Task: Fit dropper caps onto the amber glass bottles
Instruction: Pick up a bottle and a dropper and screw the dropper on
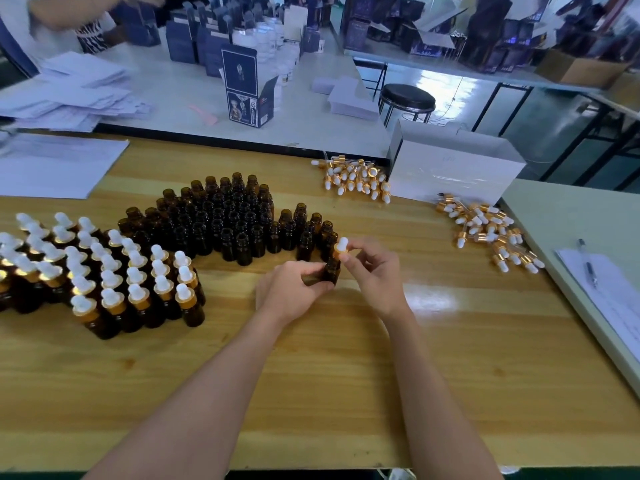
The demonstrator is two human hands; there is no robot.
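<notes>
My left hand (291, 292) grips an amber glass bottle (331, 270) just above the wooden table (450, 358). My right hand (374, 271) pinches a dropper cap (341, 247) with a white bulb and gold collar, sitting on the bottle's neck. Behind my hands stands a cluster of several uncapped amber bottles (225, 216). At the left, several capped bottles (114, 282) stand in rows. Loose dropper caps lie in two heaps, one at the back (356, 180) and one at the right (488, 230).
A white box (453, 164) stands behind the cap heaps. White paper sheets (52, 168) lie at the back left. A clipboard with a pen (588, 265) lies on the pale side table at right. A black stool (407, 98) stands beyond.
</notes>
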